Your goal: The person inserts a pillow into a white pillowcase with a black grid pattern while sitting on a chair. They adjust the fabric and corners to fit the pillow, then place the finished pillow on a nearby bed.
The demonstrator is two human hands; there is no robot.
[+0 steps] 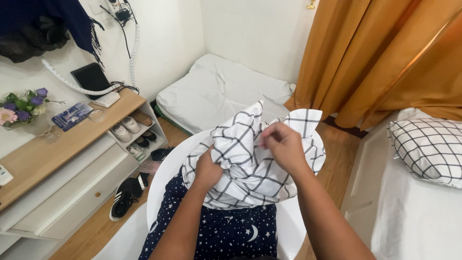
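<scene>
Biggest first: 1 white mattress (219,89) lies on the floor in the far corner, and 1 orange curtain (380,58) hangs at the right in heavy folds. Lower right, 1 bed (418,221) carries 1 checked pillow (428,147). Along the left wall runs 1 wooden desk (45,154) with white drawers, and its open end shelf holds several pairs of shoes (130,130); 1 black sneaker (124,196) lies on the floor below. 1 white round table (166,168) sits under the person's arms, with a dark blue star-print cloth (226,233) draped across it.

Now the centre: 1 pillowcase (250,166), white with a thin black grid, is bunched in a rumpled heap on top of that star cloth, 2 corners sticking up. 2 hands are on it. The left hand (208,172) is clenched into the fabric low on the left side. The right hand (285,147) pinches an upper fold between thumb and fingertips.

Smallest: 1 bunch of purple and pink flowers (19,108) on the desk.
</scene>
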